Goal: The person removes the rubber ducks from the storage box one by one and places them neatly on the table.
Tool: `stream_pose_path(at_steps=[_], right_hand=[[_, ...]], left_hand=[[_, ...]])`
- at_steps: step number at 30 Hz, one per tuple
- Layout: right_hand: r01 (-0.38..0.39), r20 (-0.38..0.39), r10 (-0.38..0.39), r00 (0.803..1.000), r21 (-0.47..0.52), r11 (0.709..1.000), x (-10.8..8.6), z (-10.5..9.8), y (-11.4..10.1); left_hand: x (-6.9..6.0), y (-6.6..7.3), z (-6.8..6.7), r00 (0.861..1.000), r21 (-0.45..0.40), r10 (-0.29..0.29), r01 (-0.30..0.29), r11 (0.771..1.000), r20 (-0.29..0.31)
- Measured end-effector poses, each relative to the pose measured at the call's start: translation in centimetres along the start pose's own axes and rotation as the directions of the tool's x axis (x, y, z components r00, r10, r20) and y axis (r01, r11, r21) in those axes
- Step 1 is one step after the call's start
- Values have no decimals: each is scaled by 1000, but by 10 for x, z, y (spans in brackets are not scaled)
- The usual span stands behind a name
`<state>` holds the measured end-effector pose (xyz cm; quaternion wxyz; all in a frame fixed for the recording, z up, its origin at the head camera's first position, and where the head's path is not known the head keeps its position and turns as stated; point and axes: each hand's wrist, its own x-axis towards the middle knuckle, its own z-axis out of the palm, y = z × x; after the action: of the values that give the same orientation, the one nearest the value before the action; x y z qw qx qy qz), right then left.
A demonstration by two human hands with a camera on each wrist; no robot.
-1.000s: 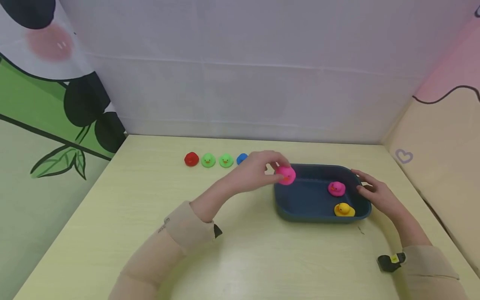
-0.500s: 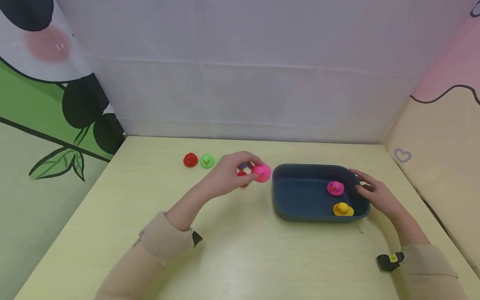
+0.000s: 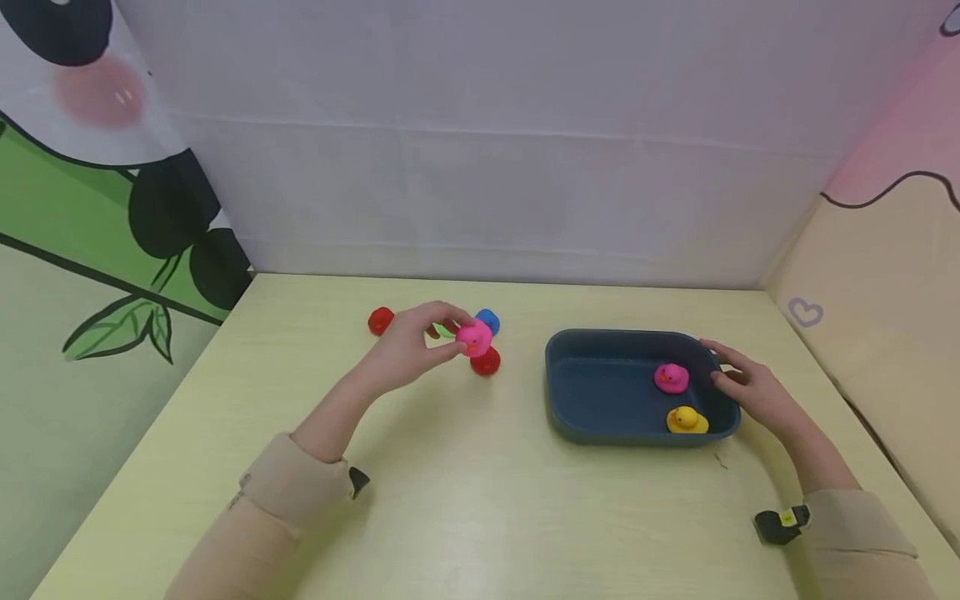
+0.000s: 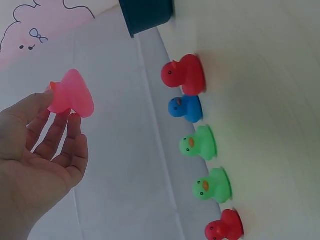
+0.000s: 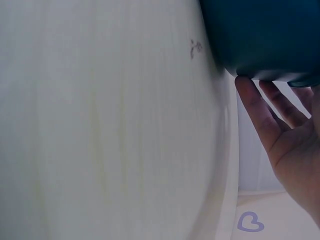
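My left hand (image 3: 411,346) holds a pink rubber duck (image 3: 474,337) up between thumb and fingertips. In the left wrist view this pink duck (image 4: 72,93) hangs clear of the table. Beyond it a red duck (image 4: 186,76), a blue duck (image 4: 186,107), two green ducks (image 4: 199,143) and another red duck (image 4: 225,226) stand in a line; the hand partly covers the green ones in the head view. My right hand (image 3: 757,392) grips the right end of a dark blue tray (image 3: 600,436), thumb over the rim, fingers against the outer wall. Inside lie a magenta duck (image 3: 671,378) and a yellow duck (image 3: 687,420).
The pale wooden table (image 3: 480,517) carries everything. A white backdrop (image 3: 480,192) rises behind its far edge, with printed panels on the left (image 3: 112,333) and right (image 3: 885,292).
My left hand has carried the pink duck leftward from over the tray's left rim to above the row of ducks. The right hand and tray have stayed in place.
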<state>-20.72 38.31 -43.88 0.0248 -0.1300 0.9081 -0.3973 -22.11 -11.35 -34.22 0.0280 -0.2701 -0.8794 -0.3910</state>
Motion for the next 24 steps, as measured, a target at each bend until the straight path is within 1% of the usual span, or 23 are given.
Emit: stream_pose_path(at_steps=[6, 11, 18, 24], right_hand=[[-8, 1, 8, 1000, -4, 1000, 1, 0, 1], [-3, 0, 3, 1000, 4, 1000, 1, 1, 2], [-1, 2, 1, 1000, 11, 1000, 0, 1, 2], [1, 1, -1, 1000, -1, 1000, 1, 0, 4]], left_hand=[[-1, -24, 1, 999, 32, -31, 30, 999, 18], [1, -41, 3, 998, 66, -51, 48, 997, 40], [4, -61, 8, 993, 84, -86, 80, 993, 76], [9, -75, 10, 988, 96, -111, 101, 990, 109]])
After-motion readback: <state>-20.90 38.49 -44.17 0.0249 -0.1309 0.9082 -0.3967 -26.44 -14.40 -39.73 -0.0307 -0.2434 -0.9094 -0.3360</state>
